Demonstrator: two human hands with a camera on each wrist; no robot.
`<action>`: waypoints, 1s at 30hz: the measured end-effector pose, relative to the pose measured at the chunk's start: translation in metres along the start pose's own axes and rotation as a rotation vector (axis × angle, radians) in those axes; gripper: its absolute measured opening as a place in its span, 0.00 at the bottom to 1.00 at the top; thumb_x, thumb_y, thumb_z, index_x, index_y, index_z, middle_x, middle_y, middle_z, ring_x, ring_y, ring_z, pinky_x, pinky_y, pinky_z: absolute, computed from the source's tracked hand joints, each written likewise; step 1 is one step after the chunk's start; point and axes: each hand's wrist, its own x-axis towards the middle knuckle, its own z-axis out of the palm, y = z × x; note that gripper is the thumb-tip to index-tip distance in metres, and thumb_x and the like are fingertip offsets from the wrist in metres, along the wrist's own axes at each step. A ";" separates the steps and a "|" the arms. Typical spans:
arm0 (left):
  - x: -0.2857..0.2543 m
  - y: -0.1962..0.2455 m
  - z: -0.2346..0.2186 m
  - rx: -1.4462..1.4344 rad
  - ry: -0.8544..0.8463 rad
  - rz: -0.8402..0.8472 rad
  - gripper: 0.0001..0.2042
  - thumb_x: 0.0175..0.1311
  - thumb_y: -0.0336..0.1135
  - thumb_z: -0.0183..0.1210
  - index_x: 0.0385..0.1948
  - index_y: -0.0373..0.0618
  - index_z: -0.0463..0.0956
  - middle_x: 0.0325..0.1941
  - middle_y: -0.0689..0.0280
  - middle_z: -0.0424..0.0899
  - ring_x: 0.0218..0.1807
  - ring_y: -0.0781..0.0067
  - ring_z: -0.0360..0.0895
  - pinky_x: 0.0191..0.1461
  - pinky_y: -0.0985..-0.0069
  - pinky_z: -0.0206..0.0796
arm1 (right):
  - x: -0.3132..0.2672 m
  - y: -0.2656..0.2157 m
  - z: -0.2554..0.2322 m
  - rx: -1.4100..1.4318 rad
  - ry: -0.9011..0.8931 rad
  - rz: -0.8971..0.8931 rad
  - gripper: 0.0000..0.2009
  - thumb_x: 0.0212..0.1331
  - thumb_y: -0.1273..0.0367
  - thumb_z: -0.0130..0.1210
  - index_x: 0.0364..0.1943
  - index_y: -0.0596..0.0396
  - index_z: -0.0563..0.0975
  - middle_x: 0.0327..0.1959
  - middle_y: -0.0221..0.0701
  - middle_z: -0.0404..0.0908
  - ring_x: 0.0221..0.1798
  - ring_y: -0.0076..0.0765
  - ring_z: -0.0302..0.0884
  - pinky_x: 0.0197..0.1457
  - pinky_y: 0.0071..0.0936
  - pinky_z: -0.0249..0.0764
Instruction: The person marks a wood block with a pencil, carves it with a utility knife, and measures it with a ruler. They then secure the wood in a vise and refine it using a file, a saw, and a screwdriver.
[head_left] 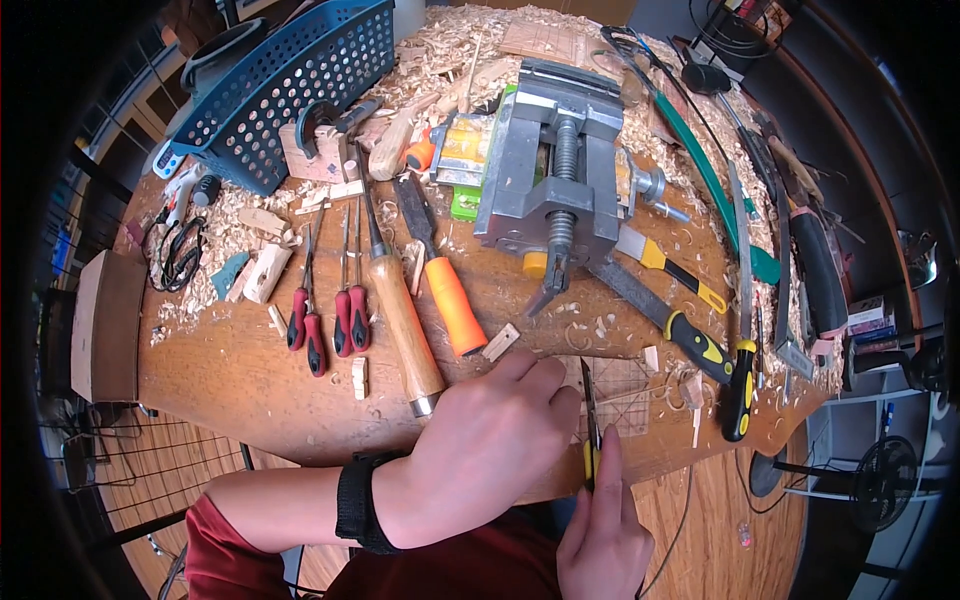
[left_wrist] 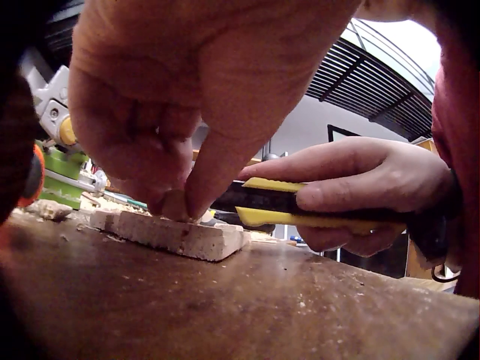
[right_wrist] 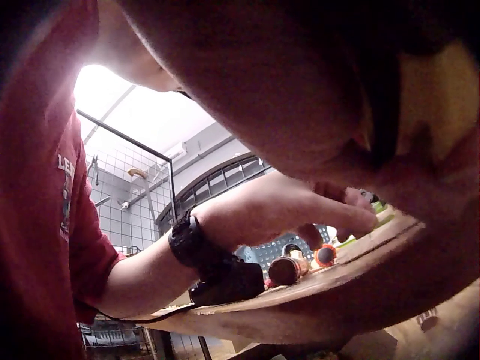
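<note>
My left hand [head_left: 500,430] is at the table's front edge, back of the hand up. Its thumb and fingertips, seen in the left wrist view, pinch a small light piece of wood [left_wrist: 176,204] on top of a flat wooden board [left_wrist: 180,236]. From above, that hand hides the small piece, and the board shows lines drawn across it. To the right, my right hand [head_left: 605,540] grips a yellow and black utility knife [left_wrist: 274,199], index finger stretched along the handle. The knife's dark blade points away from me, over the board beside the left fingers.
A metal vise [head_left: 550,170] stands behind the hands. An orange-handled chisel [head_left: 455,305], a wooden-handled tool [head_left: 405,330] and red-handled tools [head_left: 315,340] lie left. A saw [head_left: 660,310] and brush [head_left: 670,265] lie right. Shavings surround a blue basket [head_left: 280,100].
</note>
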 end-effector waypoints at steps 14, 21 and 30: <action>0.002 -0.001 0.001 0.012 0.003 0.003 0.05 0.47 0.29 0.59 0.21 0.43 0.71 0.29 0.63 0.73 0.35 0.62 0.77 0.31 0.68 0.72 | 0.001 -0.003 -0.005 -0.062 -0.005 -0.008 0.31 0.66 0.72 0.50 0.74 0.52 0.56 0.37 0.54 0.82 0.22 0.55 0.80 0.22 0.46 0.75; 0.001 0.001 0.002 0.020 -0.004 0.012 0.05 0.47 0.29 0.59 0.23 0.42 0.71 0.30 0.63 0.72 0.36 0.62 0.77 0.31 0.69 0.72 | 0.003 -0.007 -0.004 -0.031 -0.014 0.032 0.31 0.65 0.72 0.51 0.74 0.52 0.57 0.38 0.54 0.82 0.22 0.55 0.79 0.22 0.45 0.75; 0.001 0.002 0.002 0.027 -0.012 0.008 0.05 0.47 0.29 0.59 0.24 0.43 0.72 0.30 0.63 0.73 0.36 0.62 0.77 0.32 0.69 0.73 | -0.001 -0.005 0.010 -0.007 -0.050 0.112 0.34 0.59 0.77 0.52 0.73 0.58 0.59 0.43 0.52 0.83 0.31 0.56 0.83 0.31 0.45 0.79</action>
